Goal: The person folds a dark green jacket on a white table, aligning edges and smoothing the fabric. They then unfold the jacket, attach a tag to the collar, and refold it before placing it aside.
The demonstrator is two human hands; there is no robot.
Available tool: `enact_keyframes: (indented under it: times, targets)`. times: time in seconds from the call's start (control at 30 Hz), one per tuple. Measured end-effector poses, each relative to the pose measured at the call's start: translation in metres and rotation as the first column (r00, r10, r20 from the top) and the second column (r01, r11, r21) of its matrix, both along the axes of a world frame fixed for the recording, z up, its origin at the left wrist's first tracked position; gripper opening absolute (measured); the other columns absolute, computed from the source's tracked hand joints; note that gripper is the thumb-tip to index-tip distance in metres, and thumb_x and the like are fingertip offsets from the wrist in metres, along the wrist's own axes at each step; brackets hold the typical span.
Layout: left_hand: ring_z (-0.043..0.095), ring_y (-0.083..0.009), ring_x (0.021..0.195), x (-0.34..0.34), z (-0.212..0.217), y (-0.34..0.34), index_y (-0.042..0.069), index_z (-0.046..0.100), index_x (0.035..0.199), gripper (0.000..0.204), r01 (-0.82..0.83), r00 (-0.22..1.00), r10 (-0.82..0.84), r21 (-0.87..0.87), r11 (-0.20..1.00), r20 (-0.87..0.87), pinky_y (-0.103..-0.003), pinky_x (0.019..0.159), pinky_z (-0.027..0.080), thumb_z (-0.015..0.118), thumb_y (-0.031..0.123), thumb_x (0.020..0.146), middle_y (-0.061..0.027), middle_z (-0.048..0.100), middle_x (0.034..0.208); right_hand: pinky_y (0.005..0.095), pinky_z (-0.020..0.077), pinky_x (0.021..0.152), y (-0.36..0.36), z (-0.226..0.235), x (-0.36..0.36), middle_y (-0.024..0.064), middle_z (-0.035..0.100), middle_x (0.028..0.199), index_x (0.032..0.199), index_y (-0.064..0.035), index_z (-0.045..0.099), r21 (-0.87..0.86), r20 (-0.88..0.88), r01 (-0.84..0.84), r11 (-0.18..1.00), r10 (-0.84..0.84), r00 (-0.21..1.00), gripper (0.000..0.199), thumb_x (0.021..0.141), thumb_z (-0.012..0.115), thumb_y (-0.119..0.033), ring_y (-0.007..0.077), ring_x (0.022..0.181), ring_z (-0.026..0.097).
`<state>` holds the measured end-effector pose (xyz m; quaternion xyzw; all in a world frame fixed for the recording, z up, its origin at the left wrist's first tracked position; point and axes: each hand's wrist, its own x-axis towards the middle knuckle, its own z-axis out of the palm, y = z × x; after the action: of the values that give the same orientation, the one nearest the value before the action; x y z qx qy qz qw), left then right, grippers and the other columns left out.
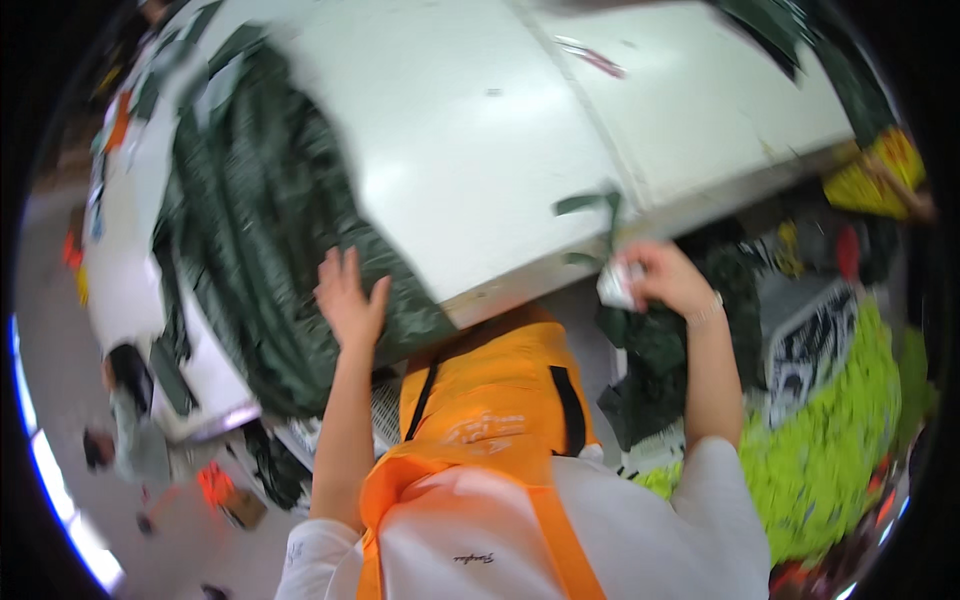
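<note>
Fabric (260,230), dark green, runs lengthwise up the bench (480,130) under the open left hand (350,300); right hand (665,280) grips, apparently, a white scrap (615,285).

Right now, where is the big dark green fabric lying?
In the head view, the dark green fabric is spread over the left part of the white table, with the left hand pressing its near edge.

Left hand (350,300) is held flat, fingers spread, forearm extended forward. Right hand (668,278) is curled closed beside the table (480,130) edge, wrist bent, forearm raised.
</note>
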<state>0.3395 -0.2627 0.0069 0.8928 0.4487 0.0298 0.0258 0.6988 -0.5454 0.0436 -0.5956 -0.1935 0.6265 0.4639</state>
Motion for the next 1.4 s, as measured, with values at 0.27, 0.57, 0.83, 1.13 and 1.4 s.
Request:
enact_keyframes:
  times: [0.27,0.57,0.83,1.13,1.4]
  targets:
    - [0.035,-0.0353,0.128,-0.057,0.025,-0.018,0.006,0.042,0.132,0.06,-0.086,0.891,0.098,-0.047,0.995,0.443,-0.045,0.104,0.028,0.066,0.019,0.079,-0.0147,0.038,0.14,0.0271,0.0503,0.049,0.004,-0.233,-0.046,0.0132,0.064,0.089,0.105,0.0023,0.06,-0.227,0.317,0.275,0.934,-0.196,0.928,0.024,0.085,0.06,-0.01,0.0184,0.079,0.063]
    - [0.054,-0.0164,0.076,-0.273,-0.003,-0.047,0.0,0.053,0.109,0.031,-0.786,0.333,0.748,-0.269,0.556,0.573,-0.029,0.069,0.045,0.062,0.016,0.084,-0.0089,0.057,0.09,0.0253,0.0492,0.052,0.072,-0.284,-0.009,0.0102,0.065,0.079,0.1,-0.0022,0.062,-0.396,0.264,0.451,0.8,-0.372,0.89,0.025,0.09,0.053,-0.023,0.0153,0.065,0.061]
    - [0.052,-0.0327,0.099,-0.303,0.021,0.038,0.008,0.055,0.111,0.047,-0.563,0.806,0.479,0.203,0.801,0.348,-0.041,0.084,0.043,0.074,0.024,0.07,-0.0139,0.054,0.108,0.023,0.0465,0.053,0.105,-0.092,-0.312,0.0043,0.062,0.068,0.09,0.0023,0.064,-0.167,-0.181,-0.645,0.745,0.62,0.763,0.026,0.093,0.054,-0.021,0.0098,0.058,0.058]
    - [0.052,-0.0119,0.06,-0.335,0.017,0.076,0.003,0.063,0.089,0.012,-0.378,0.649,0.467,-0.278,0.883,0.6,-0.025,0.054,0.041,0.066,0.007,0.078,-0.005,0.058,0.074,0.0333,0.0485,0.076,0.362,-0.013,-0.555,0.0163,0.064,0.098,0.11,0.0028,0.058,0.582,0.661,-0.302,0.755,-0.223,0.716,0.024,0.088,0.05,-0.004,0.0311,0.085,0.062]
    - [0.053,-0.0122,0.074,-0.358,0.006,0.092,-0.001,0.057,0.098,0.021,-0.147,0.298,0.553,-0.535,0.832,0.778,-0.026,0.068,0.044,0.064,0.014,0.084,-0.0059,0.059,0.083,0.0436,0.0496,0.082,0.428,-0.035,-0.588,0.0239,0.061,0.103,0.096,0.005,0.056,-0.172,0.83,-0.151,0.973,0.226,0.509,0.025,0.078,0.064,-0.009,0.0392,0.097,0.059]
